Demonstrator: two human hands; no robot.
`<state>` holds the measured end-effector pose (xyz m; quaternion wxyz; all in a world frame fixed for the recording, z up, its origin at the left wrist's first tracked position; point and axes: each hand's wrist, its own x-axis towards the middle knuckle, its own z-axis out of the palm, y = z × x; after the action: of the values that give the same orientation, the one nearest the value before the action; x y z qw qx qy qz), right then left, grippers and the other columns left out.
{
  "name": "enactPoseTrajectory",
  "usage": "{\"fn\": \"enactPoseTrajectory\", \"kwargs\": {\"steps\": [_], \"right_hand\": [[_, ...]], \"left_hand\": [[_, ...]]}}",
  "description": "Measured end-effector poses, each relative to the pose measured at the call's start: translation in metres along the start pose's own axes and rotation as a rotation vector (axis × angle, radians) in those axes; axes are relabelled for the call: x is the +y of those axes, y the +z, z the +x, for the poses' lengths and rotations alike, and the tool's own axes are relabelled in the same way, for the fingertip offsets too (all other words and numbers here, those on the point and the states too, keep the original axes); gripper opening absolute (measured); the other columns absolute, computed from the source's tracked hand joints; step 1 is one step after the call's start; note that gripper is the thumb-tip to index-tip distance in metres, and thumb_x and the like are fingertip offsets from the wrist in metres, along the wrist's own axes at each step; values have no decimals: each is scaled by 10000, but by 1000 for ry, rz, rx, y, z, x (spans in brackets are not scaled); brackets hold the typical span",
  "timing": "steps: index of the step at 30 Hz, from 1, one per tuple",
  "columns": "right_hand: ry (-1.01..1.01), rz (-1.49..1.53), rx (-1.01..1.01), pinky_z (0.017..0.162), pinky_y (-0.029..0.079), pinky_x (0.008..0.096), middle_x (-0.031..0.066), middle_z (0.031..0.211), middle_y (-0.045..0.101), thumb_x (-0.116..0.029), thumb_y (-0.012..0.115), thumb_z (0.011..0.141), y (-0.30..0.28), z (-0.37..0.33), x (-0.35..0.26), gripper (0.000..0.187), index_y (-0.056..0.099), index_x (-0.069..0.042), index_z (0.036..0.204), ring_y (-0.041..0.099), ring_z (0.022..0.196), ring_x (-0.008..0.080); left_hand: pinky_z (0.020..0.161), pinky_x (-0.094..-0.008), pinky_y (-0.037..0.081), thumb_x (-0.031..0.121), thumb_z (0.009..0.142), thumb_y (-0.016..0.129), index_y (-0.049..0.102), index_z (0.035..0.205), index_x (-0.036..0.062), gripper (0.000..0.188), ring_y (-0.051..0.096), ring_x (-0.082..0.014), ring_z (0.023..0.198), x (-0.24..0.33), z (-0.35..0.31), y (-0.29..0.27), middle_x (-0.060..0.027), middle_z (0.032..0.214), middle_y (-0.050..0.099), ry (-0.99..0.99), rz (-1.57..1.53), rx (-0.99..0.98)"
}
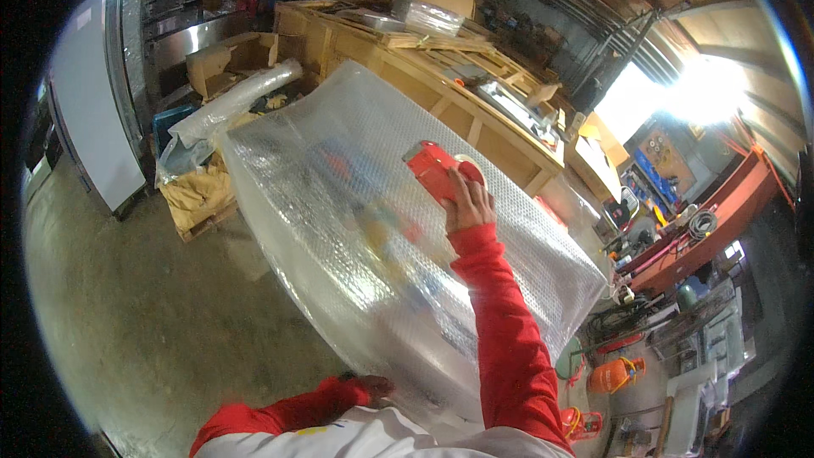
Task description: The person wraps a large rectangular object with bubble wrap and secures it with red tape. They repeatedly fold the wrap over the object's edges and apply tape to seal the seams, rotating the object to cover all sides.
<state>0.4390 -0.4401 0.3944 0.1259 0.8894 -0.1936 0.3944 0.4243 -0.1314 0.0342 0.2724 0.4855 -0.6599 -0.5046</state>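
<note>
A wide sheet of clear bubble wrap (297, 178) drapes over a large bulky thing. Blurred blue, red and yellow patches show through it, but what lies beneath cannot be made out. My right hand (468, 206) reaches out over the middle of the sheet, its fingers closed around a red tape dispenser (431, 171) with a pale roll at its side. The dispenser is on or just above the wrap; I cannot tell which. Close to my body, my left hand (373, 387) is at the near edge of the wrap, small and dark, its fingers not clear.
Behind the wrap stands a long wooden crate (441, 97) with cardboard and packages on top. At the left are a roll of clear wrap (246, 102), an open carton (225, 64) and a tall white panel (95, 93). An orange gas cylinder (612, 376) stands at the right.
</note>
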Motion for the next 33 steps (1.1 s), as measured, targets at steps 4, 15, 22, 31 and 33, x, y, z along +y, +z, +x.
{"fn": "enactPoseTrajectory", "kwargs": {"steps": [4,15,22,31,33], "right_hand": [[-131,-42,-22,876,435,429,62,1010,577,-106,612,785,73,37,7,541,508,-193,1310,556,976,269],[-53,24,-85,994,371,483,120,1215,536,-269,702,751,74,21,1,656,461,-171,1353,511,1124,330],[228,-107,0,994,367,456,172,1240,538,-339,726,745,-92,-88,50,652,512,-103,1314,507,1128,355],[919,-70,9,1058,331,413,213,1349,460,-230,719,747,-307,-376,30,751,393,23,1375,449,1239,333],[1114,22,49,1074,314,414,228,1383,422,-269,733,733,-313,-452,13,833,340,42,1398,416,1279,337]], "left_hand": [[1085,-402,325,467,993,328,504,1306,61,542,422,-296,1287,0,-22,-32,-131,1351,500,-188,-92,-35],[1072,-402,345,400,979,383,518,1300,70,479,466,-286,1248,-82,-27,5,-150,1346,503,-21,111,-37],[1055,-382,357,383,953,486,527,1286,74,456,463,-283,1247,-50,-22,5,-159,1330,507,379,413,-34],[888,-317,481,292,937,595,509,1255,35,417,595,-161,1025,8,33,56,-104,1116,625,-65,-434,-326],[874,-353,502,272,907,636,387,1354,37,563,618,-201,985,16,54,83,-124,1121,625,-282,-609,-347]]}}
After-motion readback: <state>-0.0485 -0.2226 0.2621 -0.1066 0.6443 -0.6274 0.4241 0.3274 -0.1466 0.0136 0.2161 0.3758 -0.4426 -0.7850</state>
